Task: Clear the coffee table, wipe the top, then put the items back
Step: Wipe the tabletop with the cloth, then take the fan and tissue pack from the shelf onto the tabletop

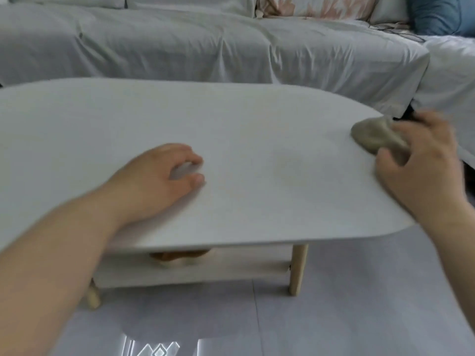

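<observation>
we note the white oval counter (231,124) with its top bare apart from the hands. the right hand (421,160) sits at the counter's right end, fingers curled tight around a bunched beige cloth (375,134), which presses on the top just inside the rim. the left hand (156,176) rests near the middle of the top, fingers loosely bent and holding nothing that we can see; motion blur leaves the fingertips uncertain. on the lower shelf (195,271) lies a brownish object (177,256), too hidden to identify. a grey-covered sofa (180,47) stands behind the counter.
</observation>
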Demonstrator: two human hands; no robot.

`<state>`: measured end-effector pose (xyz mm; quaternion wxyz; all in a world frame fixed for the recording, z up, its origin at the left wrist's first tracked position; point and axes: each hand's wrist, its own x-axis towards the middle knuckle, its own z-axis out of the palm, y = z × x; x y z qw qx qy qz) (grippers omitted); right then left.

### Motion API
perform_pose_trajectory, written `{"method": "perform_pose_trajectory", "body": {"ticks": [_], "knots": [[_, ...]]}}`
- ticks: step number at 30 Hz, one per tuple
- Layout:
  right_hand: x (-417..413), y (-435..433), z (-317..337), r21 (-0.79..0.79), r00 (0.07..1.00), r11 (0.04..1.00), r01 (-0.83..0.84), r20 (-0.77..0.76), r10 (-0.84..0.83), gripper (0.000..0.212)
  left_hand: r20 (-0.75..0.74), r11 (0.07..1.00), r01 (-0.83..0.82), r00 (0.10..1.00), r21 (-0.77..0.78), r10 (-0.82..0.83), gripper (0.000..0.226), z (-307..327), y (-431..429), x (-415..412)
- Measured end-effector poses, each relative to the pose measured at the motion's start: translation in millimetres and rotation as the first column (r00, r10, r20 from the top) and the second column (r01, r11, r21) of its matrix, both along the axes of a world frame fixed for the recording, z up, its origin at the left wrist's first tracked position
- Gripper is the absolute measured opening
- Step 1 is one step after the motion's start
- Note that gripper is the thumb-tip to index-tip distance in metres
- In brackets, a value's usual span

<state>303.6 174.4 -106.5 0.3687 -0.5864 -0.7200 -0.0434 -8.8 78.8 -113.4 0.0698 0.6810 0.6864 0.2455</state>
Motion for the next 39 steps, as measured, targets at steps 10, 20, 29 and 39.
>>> {"method": "perform_pose_trajectory", "body": {"ticks": [10,20,29,39], "knots": [[-81.3,-97.3,-12.5,0.18,0.935,0.919,-0.351,0.015,0.354,0.024,0.089,0.969,0.169,0.978,0.181,-0.187,0.036,-8.5,-114.8,-14.9],[-158.1,-175.9,-102.7,0.081,0.771,0.776,-0.625,-0.095,0.63,0.023,0.498,1.0,-0.027,0.867,-0.008,0.027,0.028,-120.5,-154.2,-42.1],[-181.8,-111.9,-189.2,-0.588,0.79,0.755,-0.29,-0.593,-0.158,0.028,0.563,0.923,-0.338,0.734,-0.183,0.38,0.013,-186.9,-116.1,-70.2],[-188.5,-52.1,-179.3,-0.732,0.61,0.57,-0.374,-0.657,-0.443,0.064,0.558,0.81,-0.385,0.589,-0.442,0.584,0.086,-177.3,-44.3,-74.5]]}}
